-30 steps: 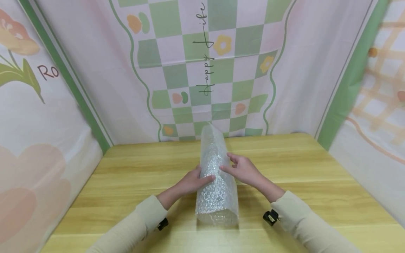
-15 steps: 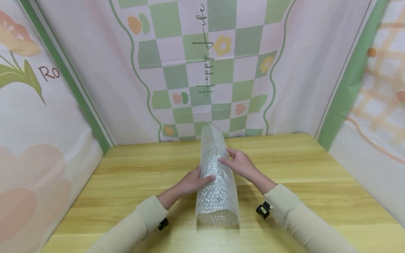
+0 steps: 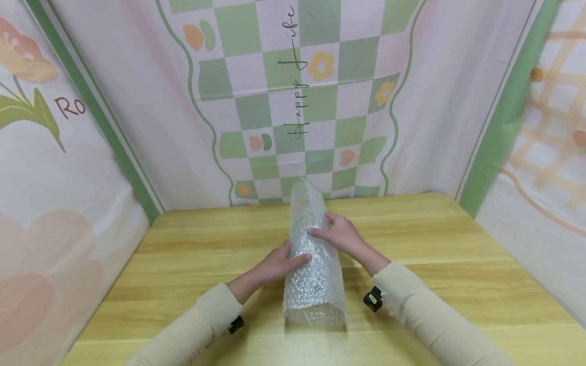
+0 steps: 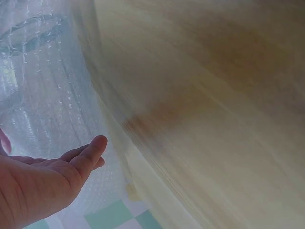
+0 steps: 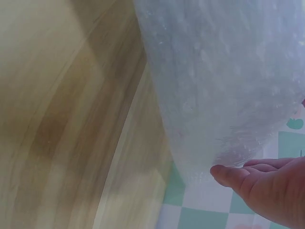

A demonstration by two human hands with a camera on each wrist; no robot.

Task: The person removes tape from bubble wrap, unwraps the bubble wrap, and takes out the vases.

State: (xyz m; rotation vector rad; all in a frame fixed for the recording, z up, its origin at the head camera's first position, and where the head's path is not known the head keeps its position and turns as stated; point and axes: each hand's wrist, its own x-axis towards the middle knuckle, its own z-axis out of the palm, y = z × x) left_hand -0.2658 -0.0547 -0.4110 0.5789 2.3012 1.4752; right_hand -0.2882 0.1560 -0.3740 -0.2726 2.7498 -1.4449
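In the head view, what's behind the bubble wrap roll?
Past the far end of the roll, the checkered backdrop shows above the wooden table. The roll covers a strip of both; what lies directly behind it can't be made out.

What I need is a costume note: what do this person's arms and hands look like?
The left sleeve and right sleeve are plain, long and pale beige, each with a broad cuff. By the right one is a small black device with a pale patch; by the left, a black piece, partly hidden. The left hand and right hand are ungloved.
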